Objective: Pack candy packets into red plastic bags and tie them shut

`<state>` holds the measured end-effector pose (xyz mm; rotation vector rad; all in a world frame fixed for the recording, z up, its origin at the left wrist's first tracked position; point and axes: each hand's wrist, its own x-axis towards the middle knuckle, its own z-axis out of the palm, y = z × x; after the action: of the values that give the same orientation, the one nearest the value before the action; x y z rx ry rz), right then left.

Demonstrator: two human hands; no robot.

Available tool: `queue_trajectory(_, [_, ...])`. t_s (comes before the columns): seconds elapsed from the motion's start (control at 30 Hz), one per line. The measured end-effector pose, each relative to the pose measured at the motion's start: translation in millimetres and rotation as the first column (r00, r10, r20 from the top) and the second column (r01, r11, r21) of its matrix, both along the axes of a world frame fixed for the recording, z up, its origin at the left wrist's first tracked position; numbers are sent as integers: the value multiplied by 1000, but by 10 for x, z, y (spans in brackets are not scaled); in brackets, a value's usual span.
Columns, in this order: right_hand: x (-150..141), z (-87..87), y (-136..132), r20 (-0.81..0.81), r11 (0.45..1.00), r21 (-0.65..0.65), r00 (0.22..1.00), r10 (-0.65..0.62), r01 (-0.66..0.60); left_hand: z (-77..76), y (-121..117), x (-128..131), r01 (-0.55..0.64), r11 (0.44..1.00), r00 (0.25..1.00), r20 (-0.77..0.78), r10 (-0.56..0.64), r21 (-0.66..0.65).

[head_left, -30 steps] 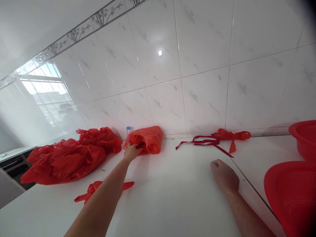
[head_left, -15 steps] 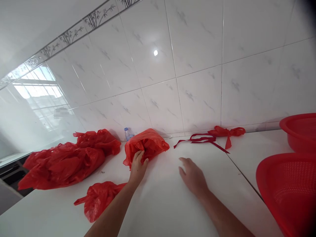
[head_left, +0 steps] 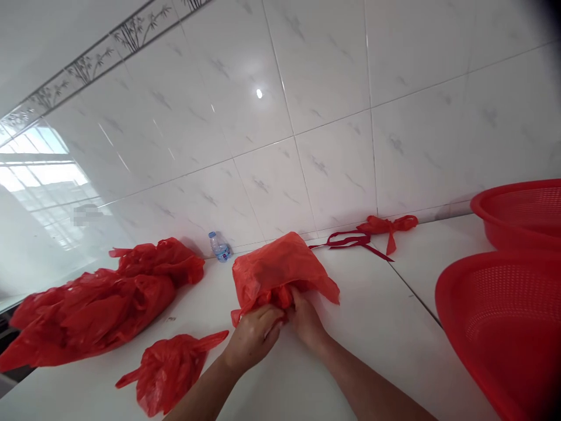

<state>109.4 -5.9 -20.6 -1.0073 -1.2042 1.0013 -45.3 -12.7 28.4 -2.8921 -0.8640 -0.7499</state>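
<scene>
A red plastic bag (head_left: 284,263) lies on the white countertop in front of me, its opening facing me and bunched red plastic showing inside. My left hand (head_left: 258,333) is closed on the crumpled plastic at the near edge of that opening. Close beside it, my right hand (head_left: 307,321) grips the bunched plastic at the mouth, some of its fingertips hidden by the folds. To the left of my left forearm sits a smaller knotted red bag (head_left: 169,371) with its handles sticking out.
A large heap of red plastic bags (head_left: 100,304) covers the left side. By the tiled wall stand a small clear bottle (head_left: 220,248), dark red strips (head_left: 350,240) and a tied red bag (head_left: 385,225). Two red perforated baskets (head_left: 456,286) occupy the right.
My right hand has moved left from the bare countertop to the bag's opening. The bag has come nearer, and my left hand has closed on its plastic. The view has shifted right.
</scene>
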Motion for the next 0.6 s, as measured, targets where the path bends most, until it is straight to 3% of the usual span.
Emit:
queue_trajectory(0.1, [3, 110, -14, -155, 1000, -2, 988, 5, -5, -17, 146, -87, -135, 934, 989, 100, 107, 332])
queue_trajectory(0.17, [29, 176, -24, -271, 1000, 8, 963, 15, -13, -27, 274, -138, -215, 892, 977, 71, 204, 398])
queue_trajectory(0.27, [113, 223, -8, -422, 999, 36, 907, 14, 2, -48, 475, -185, -311, 890, 937, -49, 345, 333])
queue_trajectory(0.33, [198, 215, 18, -418, 999, 39, 908, 24, -8, -73, 604, -195, -391, 878, 899, -91, 429, 277])
queue_trajectory(0.47, [423, 160, 49, -255, 977, -59, 949, 184, -205, -143, 845, -161, -503, 840, 837, -124, 532, 205])
queue_trajectory(0.6, [590, 148, 61, -421, 920, -74, 849, 320, -384, -210, 1104, -78, -598, 789, 782, -114, 613, 139])
